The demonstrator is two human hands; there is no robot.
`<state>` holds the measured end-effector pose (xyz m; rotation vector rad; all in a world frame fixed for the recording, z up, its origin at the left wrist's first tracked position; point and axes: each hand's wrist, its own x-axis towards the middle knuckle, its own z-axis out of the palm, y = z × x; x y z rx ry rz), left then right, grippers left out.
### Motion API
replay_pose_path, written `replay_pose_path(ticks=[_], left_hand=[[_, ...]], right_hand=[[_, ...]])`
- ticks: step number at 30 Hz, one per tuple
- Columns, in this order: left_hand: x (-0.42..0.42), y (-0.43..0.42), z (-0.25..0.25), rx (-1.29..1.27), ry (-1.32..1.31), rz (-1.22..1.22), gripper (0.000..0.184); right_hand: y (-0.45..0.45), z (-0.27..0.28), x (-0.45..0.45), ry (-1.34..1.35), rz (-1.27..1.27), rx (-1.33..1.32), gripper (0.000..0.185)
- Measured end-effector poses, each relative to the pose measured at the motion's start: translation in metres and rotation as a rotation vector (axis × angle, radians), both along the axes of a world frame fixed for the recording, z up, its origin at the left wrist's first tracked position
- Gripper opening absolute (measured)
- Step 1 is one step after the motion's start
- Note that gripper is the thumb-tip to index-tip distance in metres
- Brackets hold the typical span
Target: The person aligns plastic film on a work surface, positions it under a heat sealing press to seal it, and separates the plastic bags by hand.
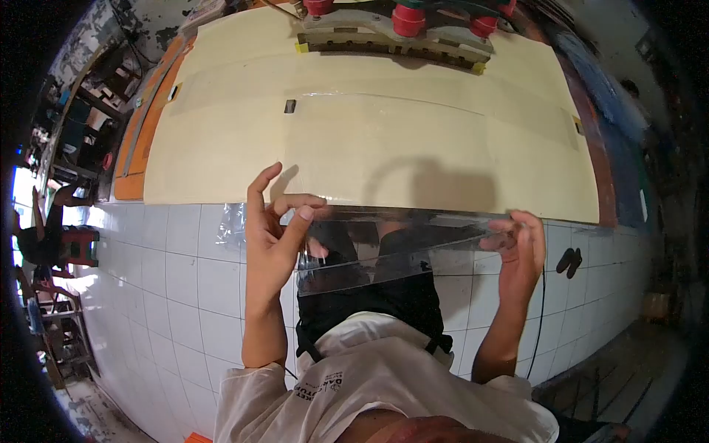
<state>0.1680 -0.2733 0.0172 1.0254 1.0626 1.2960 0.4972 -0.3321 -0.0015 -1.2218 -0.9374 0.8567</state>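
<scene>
While I watched from across the room, both hands had hold of one clear plastic sheet [369, 260], stretched between them just at the near edge of the cream board [221, 151], over the person's lap. The left hand [269, 240] pinched its end between thumb and forefinger, the other fingers spread loosely; the right hand [521, 247] gripped the far end with bent fingers, though I couldn't tell exactly where that thumb pressed. The sheet showed a slanting line, fold or lower edge, I couldn't say which. To my mind, handling it well called for a light, even pull from both sides, wrists level, since thin plastic would probably crease or skew if one hand tugged harder. Fingertips seemed best kept near the margins, to spare the surface smudges.
</scene>
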Motion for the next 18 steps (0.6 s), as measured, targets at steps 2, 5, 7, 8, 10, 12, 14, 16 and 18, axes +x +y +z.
replay_pose_path(ticks=[2,5,7,8,10,12,14,16,18], left_hand=[[0.002,0.003,0.008,0.014,0.054,0.032,0.064],[-0.004,0.017,0.019,0.009,0.140,0.023,0.058],[-0.006,0.031,0.017,0.043,0.210,0.032,0.057],[-0.006,0.038,0.018,0.033,0.259,0.045,0.055],[-0.003,0.050,0.021,0.020,0.312,0.055,0.047],[-0.001,0.057,0.020,0.044,0.327,0.047,0.046],[-0.001,0.060,0.022,0.063,0.343,0.044,0.045],[0.001,0.060,0.032,0.046,0.334,0.066,0.043],[0.001,0.062,0.037,0.077,0.341,0.066,0.042]], right_hand=[[0.018,0.025,0.000,-0.089,0.145,-0.065,0.032],[0.052,0.053,0.010,-0.182,0.347,-0.198,0.035],[0.086,0.056,0.014,-0.154,0.386,-0.231,0.036],[0.101,0.059,0.016,-0.128,0.427,-0.265,0.037],[0.123,0.067,0.010,-0.153,0.410,-0.294,0.037],[0.141,0.069,0.006,-0.161,0.393,-0.336,0.034],[0.153,0.055,0.013,-0.182,0.401,-0.305,0.033],[0.156,0.053,0.013,-0.201,0.413,-0.274,0.033],[0.146,0.052,0.011,-0.175,0.331,-0.254,0.032]])
